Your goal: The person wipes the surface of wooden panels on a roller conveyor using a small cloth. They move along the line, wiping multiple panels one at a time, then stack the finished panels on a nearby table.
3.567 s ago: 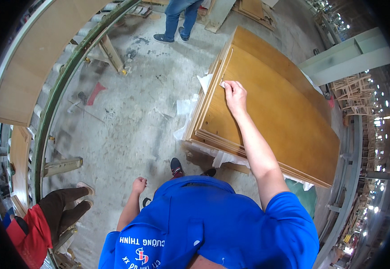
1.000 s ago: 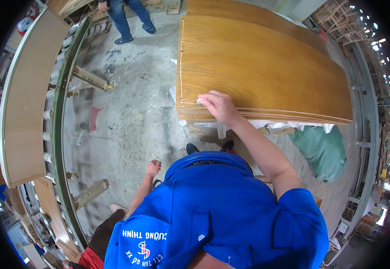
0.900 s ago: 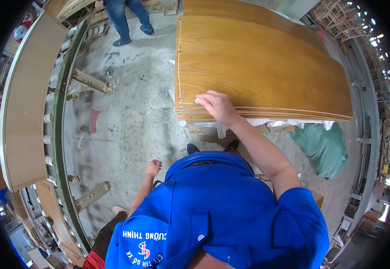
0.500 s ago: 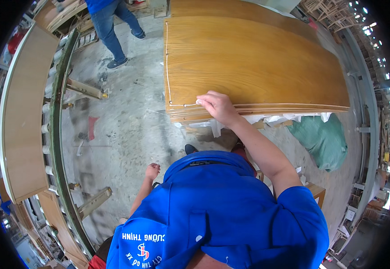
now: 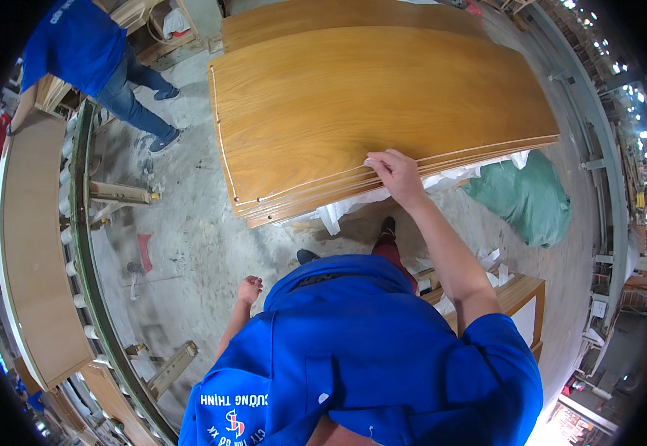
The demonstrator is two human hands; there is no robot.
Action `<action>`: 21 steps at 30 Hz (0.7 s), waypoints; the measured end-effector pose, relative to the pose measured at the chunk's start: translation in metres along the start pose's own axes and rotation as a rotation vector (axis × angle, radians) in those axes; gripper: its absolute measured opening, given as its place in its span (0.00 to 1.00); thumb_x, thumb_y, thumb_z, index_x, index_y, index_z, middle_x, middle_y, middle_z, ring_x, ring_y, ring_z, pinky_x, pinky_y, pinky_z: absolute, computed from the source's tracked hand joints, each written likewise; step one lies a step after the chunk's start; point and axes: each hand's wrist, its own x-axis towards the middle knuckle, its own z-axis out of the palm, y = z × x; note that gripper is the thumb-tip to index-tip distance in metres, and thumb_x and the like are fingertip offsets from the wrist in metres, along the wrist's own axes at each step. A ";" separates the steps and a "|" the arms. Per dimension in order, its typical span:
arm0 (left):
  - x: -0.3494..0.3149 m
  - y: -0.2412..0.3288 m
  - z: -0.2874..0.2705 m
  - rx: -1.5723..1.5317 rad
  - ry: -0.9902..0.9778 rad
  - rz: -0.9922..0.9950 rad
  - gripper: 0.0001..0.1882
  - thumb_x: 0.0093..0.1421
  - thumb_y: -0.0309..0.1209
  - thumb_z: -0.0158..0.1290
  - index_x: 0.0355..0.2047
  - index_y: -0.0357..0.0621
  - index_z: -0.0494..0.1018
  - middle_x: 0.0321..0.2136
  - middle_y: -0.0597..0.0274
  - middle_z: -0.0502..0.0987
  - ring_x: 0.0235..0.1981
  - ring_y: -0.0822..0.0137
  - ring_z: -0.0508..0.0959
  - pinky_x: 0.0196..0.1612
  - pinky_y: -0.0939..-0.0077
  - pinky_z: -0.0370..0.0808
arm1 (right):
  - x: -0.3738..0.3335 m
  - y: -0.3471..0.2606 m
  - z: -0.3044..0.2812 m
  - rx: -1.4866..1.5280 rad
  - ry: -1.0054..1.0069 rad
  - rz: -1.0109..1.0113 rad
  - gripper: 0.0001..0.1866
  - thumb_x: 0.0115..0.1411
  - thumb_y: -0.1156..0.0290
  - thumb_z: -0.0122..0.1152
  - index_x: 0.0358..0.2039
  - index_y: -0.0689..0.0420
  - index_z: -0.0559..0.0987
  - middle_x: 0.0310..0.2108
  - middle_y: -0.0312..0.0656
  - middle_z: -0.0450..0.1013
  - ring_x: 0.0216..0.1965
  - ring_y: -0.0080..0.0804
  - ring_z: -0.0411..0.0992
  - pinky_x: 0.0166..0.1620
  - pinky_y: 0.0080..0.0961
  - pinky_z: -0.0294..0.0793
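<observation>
My right hand pinches a small white wad at the near edge of a wooden panel; whether it is cloth or paper I cannot tell. The panel is brown, glossy and grained, lying on top of a stack. A thin pale line runs along its left edge, and another follows the near edge. Small dark holes show by the near left corner. My left hand hangs low beside my body, fingers curled, touching no panel; what is in them, if anything, is hidden.
White wrapping pokes out under the stack. A green sack lies right of it, a wooden cabinet nearer me. On the left, a roller conveyor carries a pale panel. A co-worker in blue stands at its far end.
My right hand has slid rightward along the panel's near edge with the white wad. My view has shifted, and the co-worker has moved left to the pale panel. My left hand stays low.
</observation>
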 end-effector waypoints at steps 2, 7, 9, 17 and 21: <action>0.003 0.007 0.001 0.006 -0.019 0.015 0.11 0.56 0.32 0.47 0.31 0.36 0.73 0.22 0.59 0.77 0.21 0.70 0.77 0.27 0.77 0.74 | -0.003 0.012 -0.014 -0.024 0.069 0.016 0.08 0.54 0.71 0.57 0.32 0.62 0.77 0.24 0.45 0.71 0.24 0.36 0.70 0.28 0.25 0.69; 0.003 0.016 0.006 0.021 -0.036 0.018 0.11 0.56 0.32 0.47 0.31 0.35 0.72 0.22 0.58 0.77 0.21 0.69 0.77 0.27 0.76 0.74 | -0.008 0.032 -0.034 -0.052 0.132 0.028 0.07 0.55 0.72 0.56 0.32 0.61 0.77 0.25 0.45 0.72 0.26 0.35 0.71 0.29 0.25 0.69; 0.003 0.018 0.008 0.047 -0.040 0.012 0.11 0.56 0.32 0.47 0.31 0.35 0.72 0.22 0.58 0.77 0.21 0.69 0.77 0.27 0.76 0.74 | -0.008 0.036 -0.036 -0.065 0.124 0.030 0.07 0.54 0.72 0.56 0.32 0.61 0.77 0.25 0.44 0.71 0.25 0.35 0.71 0.29 0.25 0.69; 0.002 0.024 0.015 0.032 -0.043 -0.025 0.12 0.54 0.33 0.48 0.30 0.35 0.72 0.21 0.59 0.77 0.21 0.69 0.77 0.28 0.75 0.73 | -0.007 0.037 -0.041 -0.076 0.062 0.027 0.06 0.54 0.73 0.56 0.31 0.62 0.77 0.22 0.43 0.70 0.22 0.31 0.68 0.26 0.23 0.66; 0.004 0.033 0.022 0.057 -0.044 -0.028 0.12 0.54 0.33 0.48 0.30 0.36 0.73 0.22 0.59 0.77 0.22 0.69 0.77 0.29 0.76 0.74 | -0.006 0.044 -0.048 -0.064 0.062 0.021 0.06 0.54 0.73 0.56 0.31 0.62 0.77 0.22 0.43 0.70 0.22 0.31 0.68 0.26 0.23 0.66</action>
